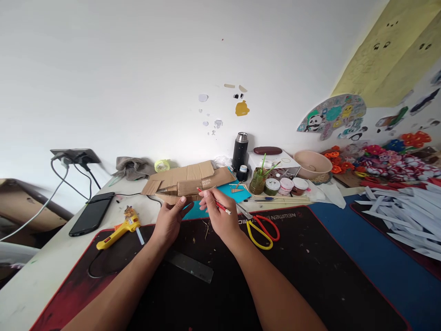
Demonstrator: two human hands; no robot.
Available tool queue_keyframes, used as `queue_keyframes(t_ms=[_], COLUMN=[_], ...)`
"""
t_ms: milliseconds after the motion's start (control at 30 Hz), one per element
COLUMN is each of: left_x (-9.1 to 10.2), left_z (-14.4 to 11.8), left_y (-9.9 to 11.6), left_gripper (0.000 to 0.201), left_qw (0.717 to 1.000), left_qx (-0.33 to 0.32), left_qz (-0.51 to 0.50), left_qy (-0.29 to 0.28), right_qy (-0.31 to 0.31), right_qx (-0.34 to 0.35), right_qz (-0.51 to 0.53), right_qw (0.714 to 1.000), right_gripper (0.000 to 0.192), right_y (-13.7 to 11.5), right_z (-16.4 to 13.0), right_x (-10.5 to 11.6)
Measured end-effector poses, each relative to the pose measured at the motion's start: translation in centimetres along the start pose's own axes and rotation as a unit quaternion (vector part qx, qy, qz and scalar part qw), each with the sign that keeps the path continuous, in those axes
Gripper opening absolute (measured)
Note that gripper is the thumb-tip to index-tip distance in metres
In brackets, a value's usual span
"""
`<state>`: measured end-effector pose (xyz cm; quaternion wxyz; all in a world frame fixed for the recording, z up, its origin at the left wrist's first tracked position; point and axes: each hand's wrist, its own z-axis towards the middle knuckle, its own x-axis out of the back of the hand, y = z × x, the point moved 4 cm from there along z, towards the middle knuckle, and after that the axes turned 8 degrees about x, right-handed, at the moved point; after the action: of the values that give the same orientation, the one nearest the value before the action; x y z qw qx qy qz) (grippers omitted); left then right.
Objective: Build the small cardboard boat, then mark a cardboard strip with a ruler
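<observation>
My right hand [220,216] is closed around a red pencil [218,204], its tip pointing up and left toward the printed brown cardboard [189,187]. Beside it, my left hand [170,223] is at the near edge of the cardboard, thumb and fingers apart, with nothing visible between them. Folded and cut cardboard pieces [186,173] lie behind both hands, partly over a blue sheet [237,194]. To the right of my right hand rest scissors [263,232] with red and yellow handles. A dark flat ruler-like strip [193,267] lies below my hands on the black mat [275,280].
At left are a yellow glue gun [120,233] with its cord and a black phone [91,214]. Behind stand a black flask [240,154], a jar with green brushes [257,181], paint pots [285,186] and a bowl [313,164]. White paper strips [409,216] pile up at right.
</observation>
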<state>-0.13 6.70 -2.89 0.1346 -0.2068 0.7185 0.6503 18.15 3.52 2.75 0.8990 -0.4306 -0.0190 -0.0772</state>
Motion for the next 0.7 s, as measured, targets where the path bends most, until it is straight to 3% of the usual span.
queue_keyframes(t_ms=[700], left_x=[0.20], left_z=[0.18], left_y=[-0.30], left_gripper=[0.071], left_qw=[1.000], left_qx=[0.003], left_qz=[0.002], left_qy=[0.000], right_qy=[-0.002], right_qx=[-0.009], right_qz=[-0.013], right_qw=[1.000], right_gripper=[0.046], right_y=[0.21], right_z=[0.06], right_x=[-0.02])
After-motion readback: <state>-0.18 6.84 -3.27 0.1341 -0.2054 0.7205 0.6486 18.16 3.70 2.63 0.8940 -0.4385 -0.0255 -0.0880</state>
